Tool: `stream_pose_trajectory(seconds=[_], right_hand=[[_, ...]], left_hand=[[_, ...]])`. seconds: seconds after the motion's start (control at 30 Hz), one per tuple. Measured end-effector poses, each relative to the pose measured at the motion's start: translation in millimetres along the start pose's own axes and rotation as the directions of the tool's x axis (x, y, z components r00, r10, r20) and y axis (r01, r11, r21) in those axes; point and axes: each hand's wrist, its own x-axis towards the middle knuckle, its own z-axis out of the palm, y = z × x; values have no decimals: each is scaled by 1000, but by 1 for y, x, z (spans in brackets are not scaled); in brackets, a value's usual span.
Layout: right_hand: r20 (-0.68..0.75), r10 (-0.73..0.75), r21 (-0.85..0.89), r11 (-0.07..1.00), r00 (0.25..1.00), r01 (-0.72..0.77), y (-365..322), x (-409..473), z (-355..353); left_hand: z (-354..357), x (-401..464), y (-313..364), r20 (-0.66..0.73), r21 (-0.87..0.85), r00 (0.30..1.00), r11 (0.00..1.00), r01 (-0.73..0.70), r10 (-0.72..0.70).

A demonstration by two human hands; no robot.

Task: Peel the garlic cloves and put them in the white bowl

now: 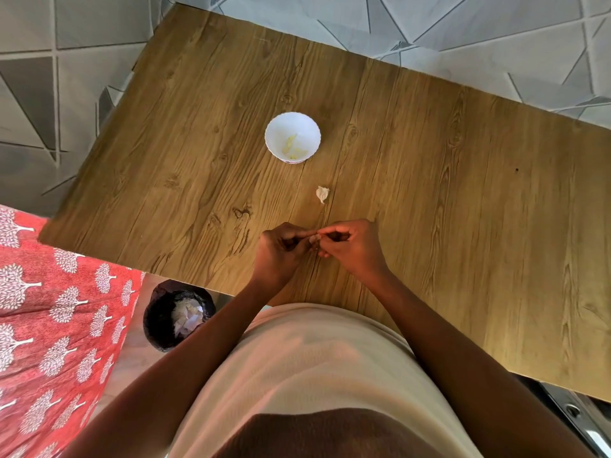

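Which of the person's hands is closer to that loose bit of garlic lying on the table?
Right. The right hand sits just below the unpeeled garlic piece, slightly to its right; the left hand is below it and farther off to the left.

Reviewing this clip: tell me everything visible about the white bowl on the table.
The white bowl is small and round with a slightly scalloped rim, glossy like ceramic or melamine. It stands upright on the wooden table, beyond the hands and apart from them. Inside lie a few pale yellowish peeled cloves, towards its near side. A faint reddish mark shows at its base. Nothing else touches it.
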Motion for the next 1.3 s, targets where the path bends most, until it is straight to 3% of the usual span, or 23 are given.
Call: stream_pose_trajectory(seconds=[0.2, 0.43, 0.67, 0.9, 1.3], right_hand=[[-13, 14, 71, 997, 1000, -13, 4, 2, -1], [33, 158, 322, 933, 987, -160, 8, 1, -2], [24, 106, 261, 959, 994, -109, 5, 1, -3], [-7, 18, 99, 995, 1000, -17, 3, -2, -3], [2, -24, -36, 999, 1000, 24, 12, -1, -1]], left_hand=[[-1, 0, -1, 17, -2, 1000, 1000, -23, 23], [0, -1, 8, 16, -109, 997, 991, 73, -72], [1, -1, 6, 2, -13, 999, 999, 51, -51], [2, -1, 14, -4, 347, 991, 929, -127, 137], [2, -2, 17, 24, 368, 994, 923, -109, 108]])
